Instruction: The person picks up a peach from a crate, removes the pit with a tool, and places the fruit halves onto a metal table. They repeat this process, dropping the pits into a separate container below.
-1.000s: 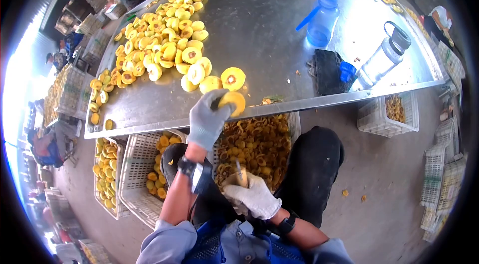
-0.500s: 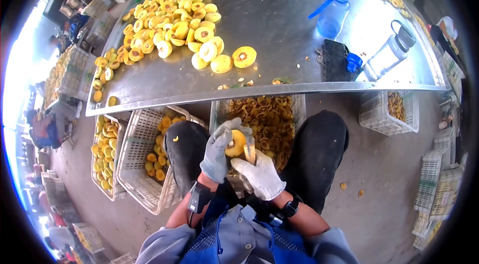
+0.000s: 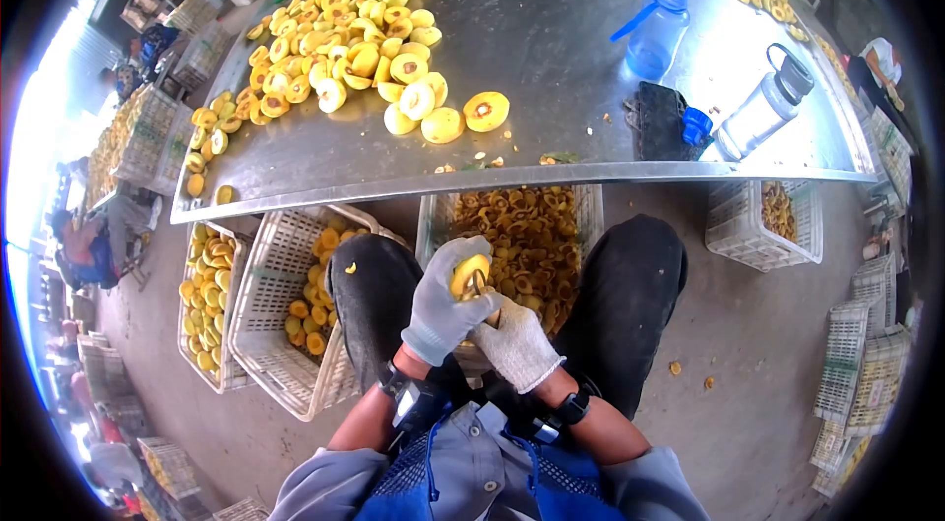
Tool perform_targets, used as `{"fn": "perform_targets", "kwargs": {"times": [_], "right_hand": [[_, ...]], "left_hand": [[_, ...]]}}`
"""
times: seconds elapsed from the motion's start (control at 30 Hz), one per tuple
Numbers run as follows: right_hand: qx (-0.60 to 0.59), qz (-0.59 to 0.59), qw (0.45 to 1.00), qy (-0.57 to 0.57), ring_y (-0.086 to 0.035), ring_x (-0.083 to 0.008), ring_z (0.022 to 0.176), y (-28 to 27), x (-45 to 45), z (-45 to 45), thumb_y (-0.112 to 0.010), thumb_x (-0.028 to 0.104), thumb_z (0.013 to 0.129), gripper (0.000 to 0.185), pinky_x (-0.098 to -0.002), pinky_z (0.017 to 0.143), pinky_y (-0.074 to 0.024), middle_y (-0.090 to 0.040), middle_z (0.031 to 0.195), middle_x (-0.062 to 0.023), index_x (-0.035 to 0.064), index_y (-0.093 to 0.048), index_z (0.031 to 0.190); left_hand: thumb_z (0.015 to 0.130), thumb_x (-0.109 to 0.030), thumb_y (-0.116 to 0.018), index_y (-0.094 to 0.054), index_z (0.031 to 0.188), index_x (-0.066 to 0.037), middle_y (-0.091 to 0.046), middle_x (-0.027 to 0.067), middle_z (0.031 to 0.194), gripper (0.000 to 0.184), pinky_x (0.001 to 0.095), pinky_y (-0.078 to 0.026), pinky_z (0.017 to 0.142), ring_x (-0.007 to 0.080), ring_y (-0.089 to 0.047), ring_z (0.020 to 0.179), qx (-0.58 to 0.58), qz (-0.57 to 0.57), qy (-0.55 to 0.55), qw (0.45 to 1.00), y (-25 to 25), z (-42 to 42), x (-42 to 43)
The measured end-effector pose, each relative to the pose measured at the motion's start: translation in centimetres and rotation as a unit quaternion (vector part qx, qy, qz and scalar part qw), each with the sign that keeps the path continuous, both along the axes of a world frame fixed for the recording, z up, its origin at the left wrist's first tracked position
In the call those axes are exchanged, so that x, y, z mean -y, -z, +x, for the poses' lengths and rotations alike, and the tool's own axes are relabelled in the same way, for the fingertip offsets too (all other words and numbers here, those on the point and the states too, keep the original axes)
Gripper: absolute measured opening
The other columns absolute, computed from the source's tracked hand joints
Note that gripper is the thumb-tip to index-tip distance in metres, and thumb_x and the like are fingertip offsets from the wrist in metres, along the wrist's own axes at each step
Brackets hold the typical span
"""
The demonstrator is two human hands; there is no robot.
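My left hand point(image 3: 441, 303), in a grey-white glove, is closed around a halved yellow fruit point(image 3: 469, 275) above my lap. Touching it from the right is my right hand point(image 3: 514, 339), also gloved, closed on a small tool whose tip meets the fruit; the gloves hide most of the tool. Between my knees, beyond the hands, a white crate point(image 3: 591, 216) holds many brownish-yellow fruit scraps point(image 3: 522, 245). Yellow fruit halves point(image 3: 345, 54) are heaped on the left of the metal table point(image 3: 512, 29), with one half point(image 3: 486, 112) lying cut side up near its front edge.
On the table's right are a blue bottle point(image 3: 658, 34), a clear bottle point(image 3: 763, 108) and a black pouch point(image 3: 660, 122). Crates of fruit point(image 3: 295, 324) stand at my left; another crate point(image 3: 763, 226) is under the table's right end. A person point(image 3: 876, 68) is at the far right.
The left hand has come back from the table edge with a fruit half, and both hands now meet over my lap. The tool has moved up against the fruit. The view has shifted slightly.
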State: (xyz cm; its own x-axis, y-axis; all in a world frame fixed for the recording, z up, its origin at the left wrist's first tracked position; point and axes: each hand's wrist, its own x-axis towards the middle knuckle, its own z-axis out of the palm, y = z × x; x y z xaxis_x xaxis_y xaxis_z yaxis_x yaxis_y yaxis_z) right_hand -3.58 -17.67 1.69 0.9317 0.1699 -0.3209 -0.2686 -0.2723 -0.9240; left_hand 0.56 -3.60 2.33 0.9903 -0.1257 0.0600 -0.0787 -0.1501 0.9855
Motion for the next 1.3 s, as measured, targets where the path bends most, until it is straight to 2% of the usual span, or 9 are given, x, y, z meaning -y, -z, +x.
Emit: {"fn": "perform_targets", "kwargs": {"times": [0.03, 0.13, 0.43, 0.63, 0.73, 0.83, 1.03, 1.13, 1.3], "right_hand": [[0.014, -0.001, 1.000, -0.002, -0.070, -0.0428, 0.088, 0.5, 0.0, -0.1, -0.069, 0.023, 0.091, 0.030, -0.0446, 0.072, -0.0554, -0.071, 0.091, -0.0248, -0.0013, -0.064, 0.108], [0.024, 0.022, 0.999, -0.011, -0.069, -0.0430, 0.089, 1.6, 0.0, -0.4, -0.068, 0.020, 0.091, 0.027, -0.0449, 0.073, -0.0551, -0.071, 0.092, -0.0248, -0.0012, -0.064, 0.107], [-0.068, 0.076, 0.993, -0.064, -0.068, -0.0436, 0.087, 1.3, -0.1, -0.3, -0.067, 0.019, 0.091, 0.021, -0.0440, 0.071, -0.0548, -0.070, 0.088, -0.0232, -0.0005, -0.065, 0.098], [0.024, -0.001, 0.998, -0.059, -0.068, -0.0454, 0.086, 0.4, -0.3, -0.2, -0.067, 0.021, 0.091, 0.023, -0.0459, 0.071, -0.0548, -0.069, 0.086, -0.0257, -0.0013, -0.063, 0.098], [0.013, -0.044, 0.999, -0.017, -0.068, -0.0452, 0.088, -0.3, -0.5, -0.2, -0.067, 0.020, 0.090, 0.024, -0.0459, 0.072, -0.0549, -0.069, 0.088, -0.0266, -0.0018, -0.063, 0.100], [0.036, -0.029, 0.999, 0.000, -0.068, -0.0454, 0.089, 0.6, -0.6, -0.4, -0.067, 0.020, 0.090, 0.025, -0.0460, 0.072, -0.0548, -0.069, 0.090, -0.0267, -0.0015, -0.063, 0.101], [-0.016, 0.085, 0.994, -0.062, -0.070, -0.0387, 0.079, 0.8, -0.1, -0.6, -0.069, 0.019, 0.092, 0.023, -0.0422, 0.069, -0.0547, -0.070, 0.084, -0.0205, -0.0005, -0.063, 0.102], [-0.072, 0.148, 0.984, -0.076, -0.069, -0.0182, 0.073, 1.4, -0.2, -0.6, -0.069, 0.009, 0.093, 0.016, -0.0319, 0.064, -0.0553, -0.071, 0.084, -0.0083, -0.0015, -0.064, 0.104], [-0.169, 0.179, 0.966, -0.084, -0.066, -0.0157, 0.063, 0.9, -0.1, -0.6, -0.068, 0.016, 0.095, 0.016, -0.0301, 0.056, -0.0514, -0.066, 0.074, -0.0064, 0.0013, -0.062, 0.096]], "left_hand": [[0.070, -0.004, -0.081, -0.063, 0.125, -0.003, -0.066, 0.0107, 0.122, 0.058, 0.0348, -0.048, 0.103, 0.0259, -0.061, 0.118, 0.027, 0.066, -0.008, 0.997, 0.0, -0.1, 0.1], [0.066, -0.002, -0.082, -0.067, 0.118, -0.004, -0.068, 0.0116, 0.119, 0.055, 0.0349, -0.049, 0.102, 0.0283, -0.062, 0.116, 0.067, 0.105, -0.028, 0.992, 0.2, -0.2, 0.3], [0.069, -0.001, -0.080, -0.069, 0.113, -0.003, -0.069, 0.0119, 0.113, 0.044, 0.0335, -0.051, 0.096, 0.0260, -0.066, 0.107, -0.012, 0.061, -0.055, 0.997, 0.2, -0.7, -0.1], [0.070, 0.003, -0.078, -0.068, 0.115, -0.003, -0.067, 0.0107, 0.113, 0.047, 0.0325, -0.052, 0.095, 0.0237, -0.066, 0.104, 0.035, 0.078, -0.068, 0.994, -0.2, -0.8, 0.0], [0.070, 0.004, -0.078, -0.067, 0.116, -0.003, -0.067, 0.0098, 0.113, 0.048, 0.0322, -0.051, 0.095, 0.0222, -0.066, 0.105, -0.002, -0.008, -0.099, 0.995, -0.7, -1.0, 0.9], [0.069, 0.005, -0.078, -0.068, 0.116, -0.003, -0.067, 0.0092, 0.111, 0.048, 0.0327, -0.051, 0.095, 0.0227, -0.066, 0.104, 0.029, 0.024, -0.099, 0.994, -0.9, -1.1, 1.0], [0.069, 0.002, -0.079, -0.069, 0.113, -0.003, -0.068, 0.0105, 0.110, 0.045, 0.0334, -0.051, 0.095, 0.0257, -0.066, 0.105, 0.053, 0.100, -0.081, 0.990, -0.1, -1.1, 0.3], [0.070, 0.000, -0.079, -0.070, 0.111, -0.003, -0.069, 0.0116, 0.110, 0.042, 0.0333, -0.051, 0.095, 0.0261, -0.066, 0.106, 0.024, 0.086, -0.070, 0.994, -0.1, -1.2, -0.1], [0.070, -0.001, -0.079, -0.071, 0.110, -0.003, -0.070, 0.0119, 0.108, 0.041, 0.0332, -0.051, 0.095, 0.0254, -0.067, 0.104, 0.011, 0.084, -0.067, 0.994, 0.1, -1.4, -0.5]]}}
